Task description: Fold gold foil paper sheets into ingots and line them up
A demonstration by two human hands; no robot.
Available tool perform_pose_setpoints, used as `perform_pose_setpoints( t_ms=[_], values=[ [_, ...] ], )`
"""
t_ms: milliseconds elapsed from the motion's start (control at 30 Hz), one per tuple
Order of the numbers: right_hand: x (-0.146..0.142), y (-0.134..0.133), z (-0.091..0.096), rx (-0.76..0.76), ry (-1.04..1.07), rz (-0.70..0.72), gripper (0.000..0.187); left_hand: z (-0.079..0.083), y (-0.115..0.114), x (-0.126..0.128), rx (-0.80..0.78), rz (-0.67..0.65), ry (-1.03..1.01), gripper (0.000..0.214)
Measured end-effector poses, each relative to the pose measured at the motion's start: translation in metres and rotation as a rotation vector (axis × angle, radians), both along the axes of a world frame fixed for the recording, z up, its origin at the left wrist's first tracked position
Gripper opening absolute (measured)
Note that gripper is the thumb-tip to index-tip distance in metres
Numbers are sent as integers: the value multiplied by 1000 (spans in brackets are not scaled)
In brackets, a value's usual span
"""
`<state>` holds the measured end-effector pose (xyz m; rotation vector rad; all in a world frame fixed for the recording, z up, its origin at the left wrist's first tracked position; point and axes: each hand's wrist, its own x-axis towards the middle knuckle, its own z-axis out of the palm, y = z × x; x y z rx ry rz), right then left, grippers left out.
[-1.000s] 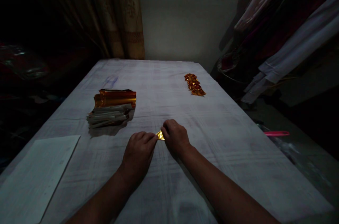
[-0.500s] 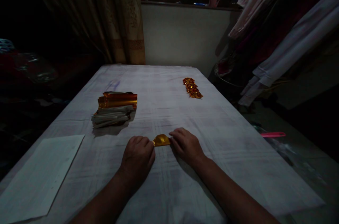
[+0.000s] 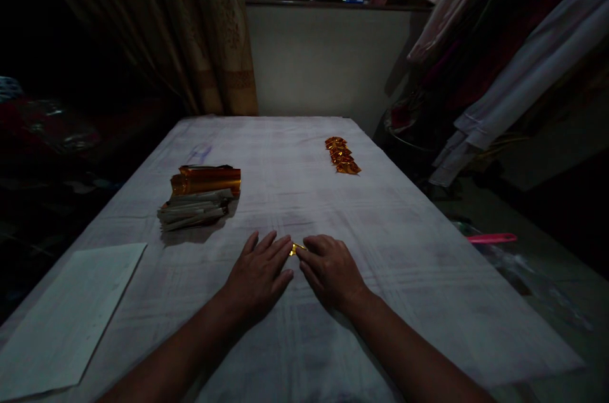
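Note:
A small folded piece of gold foil paper [image 3: 295, 249] lies on the cloth, mostly covered by my fingers. My left hand [image 3: 259, 270] rests palm down with its fingers stretched out and slightly spread, the fingertips at the paper's left side. From the right, my right hand [image 3: 332, 266] has its fingers bent and close together on the paper, holding its right end. Ahead on the left lies a stack of gold foil sheets [image 3: 209, 181] with grey-backed sheets [image 3: 195, 209] in front of it. A row of folded gold foil pieces [image 3: 341, 154] lies at the far right.
A pale checked cloth [image 3: 285, 333] covers the table. A white paper sheet [image 3: 71, 320] lies at the left edge. Behind are a curtain [image 3: 223, 41] and a wall [image 3: 328, 60]. Clothes [image 3: 528, 66] hang at right, above a pink handle [image 3: 492, 238].
My left hand has gone from closed on the foil's end to fingers stretched out. My right hand has shifted over the foil, and less of it shows.

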<state>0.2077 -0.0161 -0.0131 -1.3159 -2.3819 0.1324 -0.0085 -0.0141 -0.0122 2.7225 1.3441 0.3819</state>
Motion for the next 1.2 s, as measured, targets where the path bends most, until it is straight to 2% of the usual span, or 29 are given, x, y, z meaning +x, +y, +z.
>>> perform_pose_setpoints(
  t_ms=[233, 400, 533, 700, 833, 967, 1067, 1100, 1200],
  values=[
    [0, 2, -5, -7, 38, -18, 26, -6, 0, -20, -2, 63, 61, 54],
    [0, 6, -5, -43, 110, -34, 29, 12, 10, -13, 4, 75, 23, 38],
    [-3, 10, -2, -68, 74, -13, 30, 28, 21, -4, -48, 49, 88, 22],
    [-5, 16, -1, -91, 73, 14, 28, 30, 25, -2, 4, 28, 79, 14],
    [-5, 24, 4, -106, 161, 9, 10, 29, 25, -8, -29, 85, 40, 17],
    [-6, 33, 8, -144, 294, -40, 16, 26, 23, -9, -67, 174, -1, 24],
    [-10, 31, 8, -135, 275, -123, 14, 21, 21, -4, -57, 217, -6, 23],
    [-11, 29, 8, -113, 262, -137, 19, 19, 21, -2, -42, 234, -3, 22],
    [-17, 16, 6, -63, 174, -17, 42, 18, 21, 3, 5, 285, 8, 20]
  ],
)
